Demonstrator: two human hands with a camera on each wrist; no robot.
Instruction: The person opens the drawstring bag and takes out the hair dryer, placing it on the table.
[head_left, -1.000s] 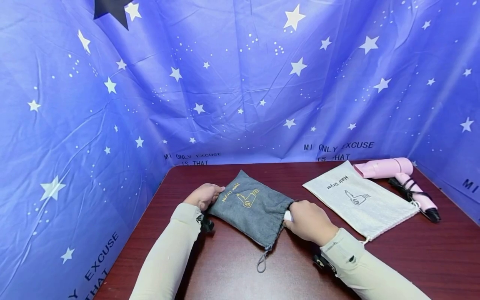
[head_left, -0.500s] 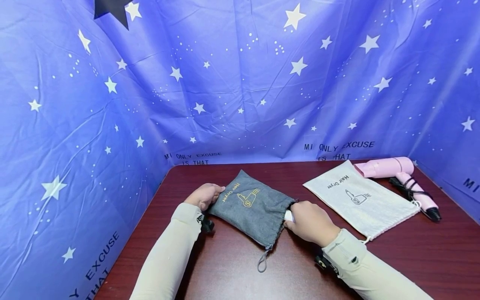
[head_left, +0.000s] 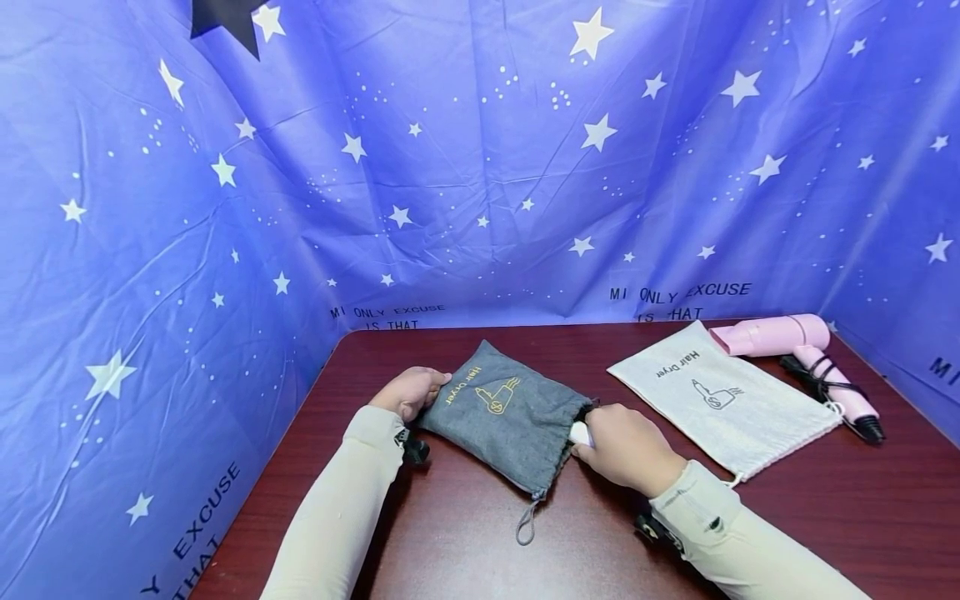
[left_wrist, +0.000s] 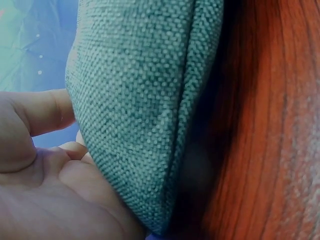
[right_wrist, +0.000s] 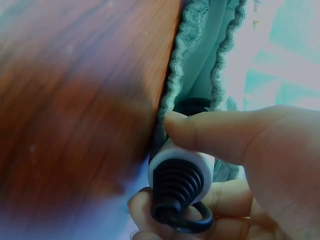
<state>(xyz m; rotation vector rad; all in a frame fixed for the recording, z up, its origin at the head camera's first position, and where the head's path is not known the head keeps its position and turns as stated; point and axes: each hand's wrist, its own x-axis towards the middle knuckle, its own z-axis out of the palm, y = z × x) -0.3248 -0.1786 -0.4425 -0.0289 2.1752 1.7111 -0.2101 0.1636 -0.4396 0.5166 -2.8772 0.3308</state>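
A dark grey drawstring bag printed "Hair Dryer" lies in the middle of the table, its mouth facing right. My left hand grips the bag's closed end at the left; in the left wrist view the thumb lies against the cloth. At the mouth, my right hand holds the handle of a white hair dryer. The right wrist view shows its white handle end with a ribbed black cord sleeve, the thumb above and fingers below. The rest of that dryer is hidden inside the bag.
To the right lies a flat white drawstring bag, also printed "Hair Dryer". Behind it is a pink hair dryer with black cord wrapped round its handle. A starry blue curtain stands behind the dark red table.
My right hand has moved slightly right, away from the bag's mouth, and a little more of the white handle shows. The left hand and the bag stay in place.
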